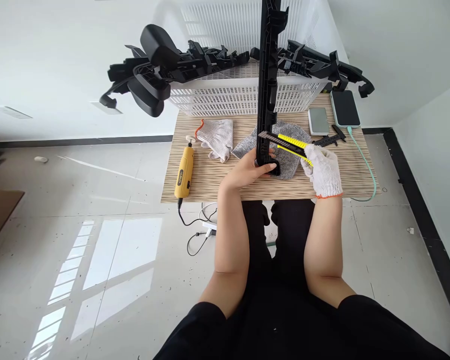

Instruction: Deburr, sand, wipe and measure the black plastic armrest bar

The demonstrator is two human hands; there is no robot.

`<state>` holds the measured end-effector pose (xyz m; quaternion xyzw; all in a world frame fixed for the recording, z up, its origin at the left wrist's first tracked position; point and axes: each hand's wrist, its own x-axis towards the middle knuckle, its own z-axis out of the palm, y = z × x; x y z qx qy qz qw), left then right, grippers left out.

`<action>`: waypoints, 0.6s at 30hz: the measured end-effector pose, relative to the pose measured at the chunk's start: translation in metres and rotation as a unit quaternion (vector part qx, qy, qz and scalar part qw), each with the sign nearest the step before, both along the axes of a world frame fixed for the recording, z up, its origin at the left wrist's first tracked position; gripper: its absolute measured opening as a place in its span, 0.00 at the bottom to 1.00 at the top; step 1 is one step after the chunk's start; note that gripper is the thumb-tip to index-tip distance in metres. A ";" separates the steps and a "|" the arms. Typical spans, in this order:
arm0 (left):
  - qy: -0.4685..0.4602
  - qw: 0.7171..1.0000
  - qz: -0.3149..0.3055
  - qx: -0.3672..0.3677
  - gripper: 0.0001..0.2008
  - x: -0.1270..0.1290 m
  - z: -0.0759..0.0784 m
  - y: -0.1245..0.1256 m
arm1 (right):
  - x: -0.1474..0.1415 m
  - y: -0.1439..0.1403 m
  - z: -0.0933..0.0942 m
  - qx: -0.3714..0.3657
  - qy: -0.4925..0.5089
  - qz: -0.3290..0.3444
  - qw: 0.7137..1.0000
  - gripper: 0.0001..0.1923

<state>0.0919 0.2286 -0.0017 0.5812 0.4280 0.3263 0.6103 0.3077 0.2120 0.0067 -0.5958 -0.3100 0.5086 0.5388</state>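
A long black plastic trim part (267, 95) stands away from me over the table, its near end gripped by my bare left hand (249, 169). My right hand (323, 167), in a white knit glove with an orange cuff edge, is closed around a yellow and black utility knife (290, 144). The knife's blade is out and points left. Its tip is at the trim part near my left hand; whether they touch I cannot tell. Beneath both lies a grey cloth (294, 166) on the wood-patterned table (213, 185).
A white plastic basket (217, 97) at the back carries several black plastic parts (150, 70) across its rim. Left on the table are a yellow rotary tool (185, 172) and a white glove (218, 137). A phone (345, 108), small grey box (318, 121) and black caliper (328, 140) lie right.
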 end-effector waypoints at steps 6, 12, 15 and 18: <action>0.010 1.000 -0.003 -0.004 0.22 0.000 0.001 0.000 | 0.001 0.001 -0.002 -0.005 -0.013 0.023 1.000 0.16; 0.011 1.000 0.005 0.001 0.24 0.000 0.003 -0.002 | 0.005 0.003 -0.005 -0.001 0.021 -0.014 1.000 0.17; 0.009 1.000 0.012 0.001 0.24 0.000 0.002 -0.001 | 0.009 0.001 -0.006 -0.001 0.025 0.009 1.000 0.17; 0.009 1.000 0.014 0.002 0.23 -0.001 0.000 0.000 | 0.011 -0.002 -0.008 0.010 0.032 0.034 0.999 0.17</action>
